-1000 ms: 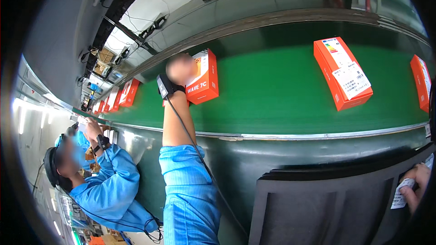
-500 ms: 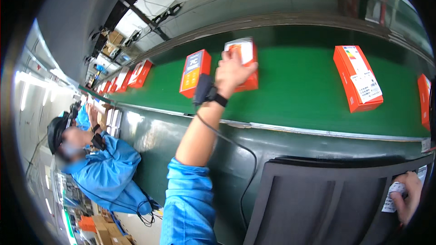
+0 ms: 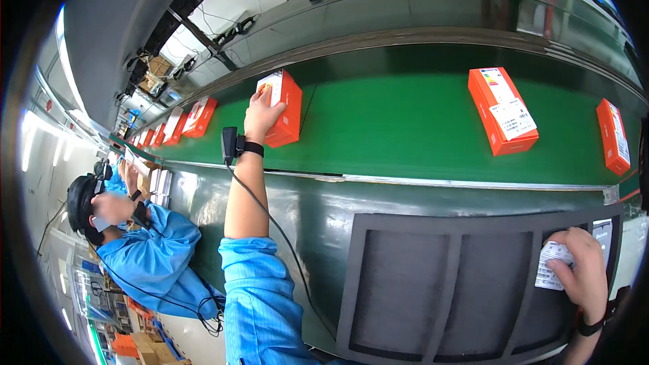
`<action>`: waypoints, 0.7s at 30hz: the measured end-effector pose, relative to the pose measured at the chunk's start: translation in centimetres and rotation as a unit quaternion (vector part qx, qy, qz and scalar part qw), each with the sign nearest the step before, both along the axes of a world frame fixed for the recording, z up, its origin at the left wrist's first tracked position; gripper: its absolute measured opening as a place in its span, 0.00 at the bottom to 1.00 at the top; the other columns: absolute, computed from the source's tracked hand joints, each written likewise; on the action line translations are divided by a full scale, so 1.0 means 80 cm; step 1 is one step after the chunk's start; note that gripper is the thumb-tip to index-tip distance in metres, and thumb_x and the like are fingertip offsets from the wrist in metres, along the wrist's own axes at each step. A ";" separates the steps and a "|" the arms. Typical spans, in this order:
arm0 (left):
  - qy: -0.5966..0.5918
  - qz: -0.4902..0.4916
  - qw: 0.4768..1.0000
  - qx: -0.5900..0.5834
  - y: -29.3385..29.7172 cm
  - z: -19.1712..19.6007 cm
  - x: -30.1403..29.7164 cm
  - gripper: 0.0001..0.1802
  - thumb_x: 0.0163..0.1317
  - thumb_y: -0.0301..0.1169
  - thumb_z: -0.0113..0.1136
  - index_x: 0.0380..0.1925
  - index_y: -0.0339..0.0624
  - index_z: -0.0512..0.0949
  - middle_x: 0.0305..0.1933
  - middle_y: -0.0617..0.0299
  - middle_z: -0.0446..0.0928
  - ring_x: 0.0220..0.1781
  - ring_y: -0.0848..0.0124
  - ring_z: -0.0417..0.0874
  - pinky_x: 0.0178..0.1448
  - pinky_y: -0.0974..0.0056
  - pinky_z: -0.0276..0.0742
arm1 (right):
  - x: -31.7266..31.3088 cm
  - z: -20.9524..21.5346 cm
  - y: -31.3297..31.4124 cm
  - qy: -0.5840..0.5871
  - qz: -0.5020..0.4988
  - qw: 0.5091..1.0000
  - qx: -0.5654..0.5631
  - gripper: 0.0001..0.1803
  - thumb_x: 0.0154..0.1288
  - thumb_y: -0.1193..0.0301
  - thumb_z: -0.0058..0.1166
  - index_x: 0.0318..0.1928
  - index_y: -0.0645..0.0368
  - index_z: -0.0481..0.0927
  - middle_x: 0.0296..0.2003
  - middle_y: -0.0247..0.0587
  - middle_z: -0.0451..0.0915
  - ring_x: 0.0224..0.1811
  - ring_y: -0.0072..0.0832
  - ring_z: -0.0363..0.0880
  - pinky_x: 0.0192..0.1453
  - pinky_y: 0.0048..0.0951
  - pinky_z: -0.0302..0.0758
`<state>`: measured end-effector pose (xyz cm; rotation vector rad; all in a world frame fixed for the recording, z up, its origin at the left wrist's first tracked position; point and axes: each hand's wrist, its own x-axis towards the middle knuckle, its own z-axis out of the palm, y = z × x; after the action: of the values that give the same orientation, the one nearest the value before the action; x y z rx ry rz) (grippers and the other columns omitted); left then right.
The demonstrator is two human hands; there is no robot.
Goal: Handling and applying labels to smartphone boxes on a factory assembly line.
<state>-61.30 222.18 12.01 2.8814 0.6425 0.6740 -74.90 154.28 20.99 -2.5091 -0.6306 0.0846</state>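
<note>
My left hand (image 3: 263, 115) reaches far out over the green belt, its fingers and thumb closed on an orange box (image 3: 289, 109) with a white top face. Part of that face is hidden under my fingers. At the right, my right hand (image 3: 585, 263) pinches a small white printed label sheet (image 3: 551, 272) between thumb and fingers. This hand is above the right part of a black compartmented tray (image 3: 449, 284). Another pale printed sheet (image 3: 602, 233) lies beside its fingers, at the tray's right end.
Farther right on the green belt (image 3: 385, 122) lie an orange box with white labels (image 3: 503, 111) and a second orange box (image 3: 613, 136). Several more orange boxes (image 3: 200, 117) line up at the far left. A co-worker in a blue jacket (image 3: 152, 257) works at the left. A cable trails from my left wrist.
My left hand has moved left with the orange box, to about where a box with a grey-and-orange face stood; that face no longer shows. My right hand still holds the label sheet.
</note>
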 end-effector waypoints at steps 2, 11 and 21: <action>0.044 0.005 0.999 -0.026 -0.007 -0.003 0.010 0.40 0.49 0.55 0.60 0.64 0.57 0.71 0.70 0.54 0.65 0.65 0.49 0.72 0.65 0.52 0.71 | 0.001 0.002 0.002 -0.012 0.006 1.000 -0.005 0.15 0.45 0.75 0.63 0.37 0.63 0.78 0.32 0.49 0.77 0.38 0.50 0.75 0.44 0.41 0.71; 0.125 0.105 0.986 -0.009 -0.059 -0.019 0.002 0.43 0.49 0.56 0.58 0.69 0.64 0.64 0.75 0.56 0.56 0.66 0.44 0.69 0.66 0.46 0.69 | -0.006 0.005 0.024 -0.021 0.023 0.999 -0.012 0.15 0.48 0.75 0.62 0.39 0.64 0.77 0.32 0.50 0.77 0.39 0.51 0.76 0.44 0.42 0.71; -0.125 -0.140 0.622 -0.760 -0.040 0.001 -0.015 0.14 0.65 0.33 0.51 0.45 0.43 0.80 0.49 0.58 0.81 0.46 0.68 0.81 0.51 0.63 0.74 | -0.004 -0.005 0.041 -0.028 0.081 0.995 0.049 0.12 0.53 0.77 0.59 0.40 0.63 0.78 0.35 0.50 0.79 0.40 0.51 0.77 0.44 0.40 0.73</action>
<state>-62.53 219.01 12.10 1.1727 0.3427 0.1877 -75.21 157.53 20.59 -2.3705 -0.8406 0.0407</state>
